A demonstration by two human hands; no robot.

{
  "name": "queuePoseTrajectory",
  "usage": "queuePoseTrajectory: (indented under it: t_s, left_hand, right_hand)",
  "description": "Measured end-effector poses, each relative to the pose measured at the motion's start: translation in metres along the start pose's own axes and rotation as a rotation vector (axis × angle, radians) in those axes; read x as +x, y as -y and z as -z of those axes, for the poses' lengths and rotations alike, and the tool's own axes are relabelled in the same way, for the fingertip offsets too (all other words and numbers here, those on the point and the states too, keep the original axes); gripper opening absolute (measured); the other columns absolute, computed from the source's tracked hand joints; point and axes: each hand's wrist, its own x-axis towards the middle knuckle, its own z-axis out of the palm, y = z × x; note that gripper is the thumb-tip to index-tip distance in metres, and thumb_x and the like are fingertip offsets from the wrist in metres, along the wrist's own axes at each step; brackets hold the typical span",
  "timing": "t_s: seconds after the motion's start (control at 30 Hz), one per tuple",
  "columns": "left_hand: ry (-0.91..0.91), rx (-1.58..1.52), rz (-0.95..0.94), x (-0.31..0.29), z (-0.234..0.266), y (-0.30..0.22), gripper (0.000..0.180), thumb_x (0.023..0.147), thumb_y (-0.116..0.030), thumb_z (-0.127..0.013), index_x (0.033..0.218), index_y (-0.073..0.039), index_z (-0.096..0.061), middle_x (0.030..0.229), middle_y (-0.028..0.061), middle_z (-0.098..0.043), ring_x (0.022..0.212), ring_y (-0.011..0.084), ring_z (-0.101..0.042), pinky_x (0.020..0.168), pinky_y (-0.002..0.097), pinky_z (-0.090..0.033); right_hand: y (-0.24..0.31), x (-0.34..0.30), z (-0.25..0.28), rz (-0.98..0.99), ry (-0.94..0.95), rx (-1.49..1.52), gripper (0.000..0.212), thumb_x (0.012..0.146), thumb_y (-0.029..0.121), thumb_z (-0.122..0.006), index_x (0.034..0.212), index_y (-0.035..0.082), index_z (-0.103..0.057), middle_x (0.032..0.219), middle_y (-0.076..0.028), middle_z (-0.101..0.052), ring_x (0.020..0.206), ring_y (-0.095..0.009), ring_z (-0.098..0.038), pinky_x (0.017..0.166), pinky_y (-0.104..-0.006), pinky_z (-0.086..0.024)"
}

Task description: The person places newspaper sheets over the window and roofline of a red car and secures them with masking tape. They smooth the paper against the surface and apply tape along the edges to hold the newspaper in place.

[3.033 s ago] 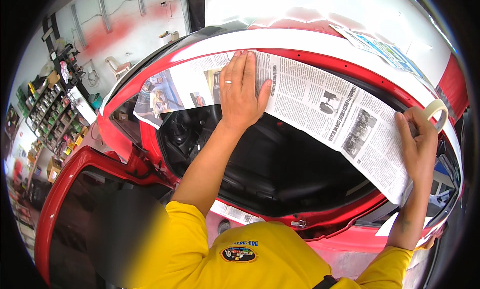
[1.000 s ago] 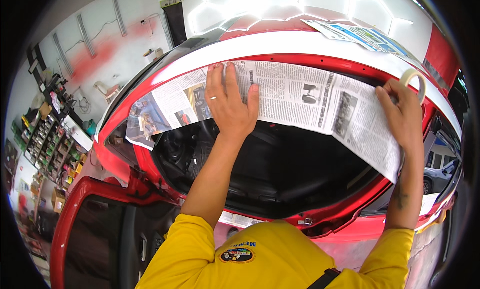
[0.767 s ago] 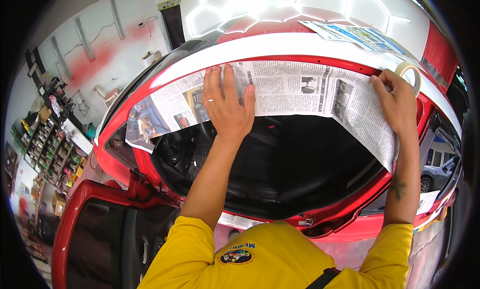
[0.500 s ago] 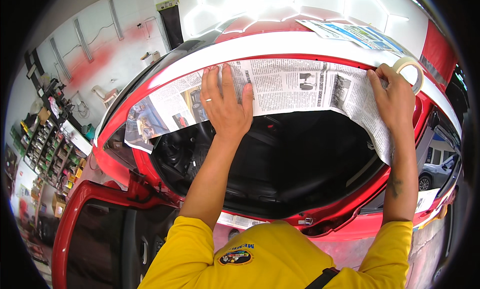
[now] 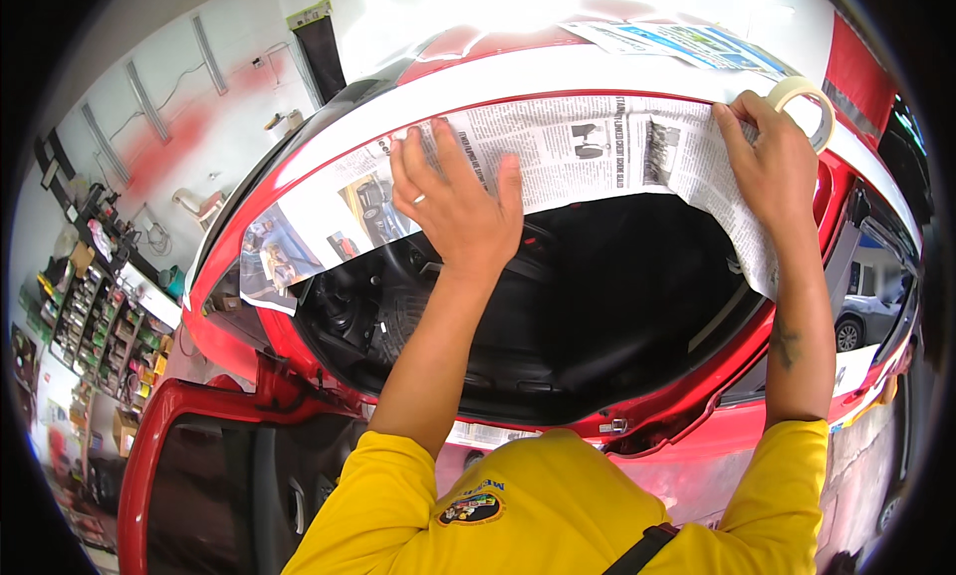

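Fingers (image 5: pixel 453 152) of left hand (image 5: pixel 453 202): spread wide, laid flat, palm down, on newspaper sheet (image 5: pixel 578 152); nothing gripped, ring on one finger. Fingers (image 5: pixel 737 142) of right hand (image 5: pixel 772 172): extended and pressed against right part of same sheet, near its upper edge; roll of masking tape (image 5: pixel 805 102) carried at this hand, ring of tape standing above knuckles; exact hold on roll not discernible.

Newspaper sheet: stretched along upper edge of door opening (image 5: pixel 558 316) of red car body (image 5: pixel 229 346), just below white band (image 5: pixel 558 77) on roof line; right end hanging down past right wrist, left end reaching windshield pillar. Dark cabin interior visible under sheet.

Second printed sheet (image 5: pixel 677 42): flat on roof, above white band, apart from both hands. Open red door (image 5: pixel 159 475): lower left. Storage shelves (image 5: pixel 80 306): far left against wall. Yellow sleeves (image 5: pixel 797 485): on both forearms.
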Motion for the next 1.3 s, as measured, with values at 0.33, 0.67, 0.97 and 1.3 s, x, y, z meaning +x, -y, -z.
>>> queuePoseTrajectory:
  t_s: [0.33,0.67,0.97,1.3]
  left_hand:
    - [0.097,-0.057,-0.001,0.001,-0.009,-0.038,0.096,0.105,-0.051,-0.067,0.167,0.013,-0.030,0.167,0.0384,-0.025,0.156,0.0561,-0.021,0.122,0.0713,-0.018]
    - [0.140,-0.111,-0.062,0.001,-0.017,-0.079,0.102,0.102,-0.051,-0.071,0.170,0.011,-0.025,0.167,0.0427,-0.018,0.157,0.0600,-0.018,0.120,0.0745,-0.020]
    - [0.098,-0.107,-0.104,0.000,-0.028,-0.096,0.105,0.101,-0.055,-0.071,0.171,0.009,-0.027,0.169,0.0429,-0.019,0.157,0.0623,-0.020,0.119,0.0744,-0.022]
    - [0.107,-0.174,-0.121,0.003,-0.035,-0.128,0.107,0.100,-0.052,-0.074,0.173,0.007,-0.023,0.170,0.0418,-0.014,0.157,0.0632,-0.018,0.121,0.0755,-0.019]
  right_hand:
    - [-0.008,-0.009,-0.009,0.062,-0.128,-0.016,0.029,0.102,0.039,-0.075,0.096,0.012,-0.075,0.075,-0.015,-0.068,0.076,-0.036,-0.069,0.067,-0.0496,-0.052]
    - [-0.008,-0.010,-0.023,0.084,-0.272,0.020,0.024,0.096,0.037,-0.082,0.090,0.014,-0.079,0.071,-0.012,-0.065,0.068,-0.032,-0.067,0.060,-0.0472,-0.052]
    - [-0.004,-0.013,-0.022,0.059,-0.314,0.028,0.025,0.092,0.035,-0.086,0.086,0.012,-0.079,0.072,-0.011,-0.069,0.069,-0.031,-0.069,0.059,-0.0459,-0.052]
    - [-0.003,-0.011,-0.019,0.016,-0.231,0.034,0.027,0.095,0.038,-0.083,0.090,0.011,-0.080,0.072,-0.014,-0.068,0.068,-0.033,-0.069,0.059,-0.0471,-0.052]
